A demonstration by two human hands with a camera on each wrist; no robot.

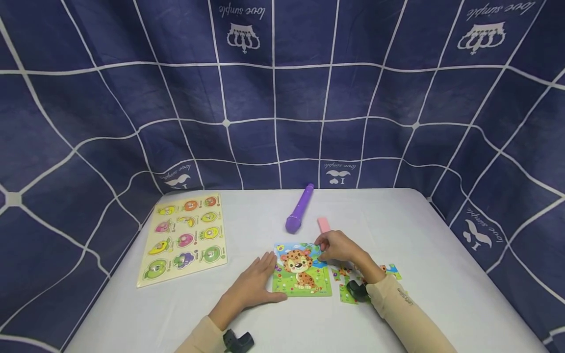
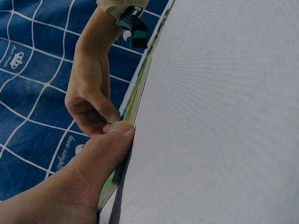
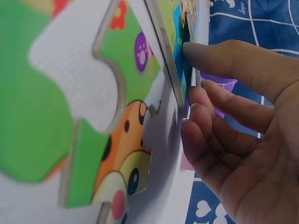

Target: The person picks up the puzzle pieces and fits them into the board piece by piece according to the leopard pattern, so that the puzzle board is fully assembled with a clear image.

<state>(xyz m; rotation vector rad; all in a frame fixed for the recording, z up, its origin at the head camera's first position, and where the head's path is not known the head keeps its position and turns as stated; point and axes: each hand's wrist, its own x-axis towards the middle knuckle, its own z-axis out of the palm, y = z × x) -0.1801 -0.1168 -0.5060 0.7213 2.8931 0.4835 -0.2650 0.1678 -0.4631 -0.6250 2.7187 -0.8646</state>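
Observation:
The leopard jigsaw board (image 1: 296,289) lies flat on the white table, its picture showing a spotted cub on grass. My left hand (image 1: 252,284) rests against the board's left side with fingers straight; its thumb (image 2: 110,147) touches the near edge. Over the upper right corner, my right hand (image 1: 339,246) pinches a puzzle piece (image 3: 192,51) between thumb and fingertips, seen nearly edge-on in the right wrist view. Loose puzzle pieces (image 1: 347,294) lie to the right of the board, partly hidden under the right wrist. One piece (image 3: 124,163) shows an orange face with an eye.
A wooden fruit puzzle board (image 1: 176,240) lies at the left of the table. Behind the leopard board are a purple toy microphone (image 1: 300,210) and a pink block (image 1: 323,224). A dark blue checked curtain (image 1: 300,93) surrounds the table's back and sides.

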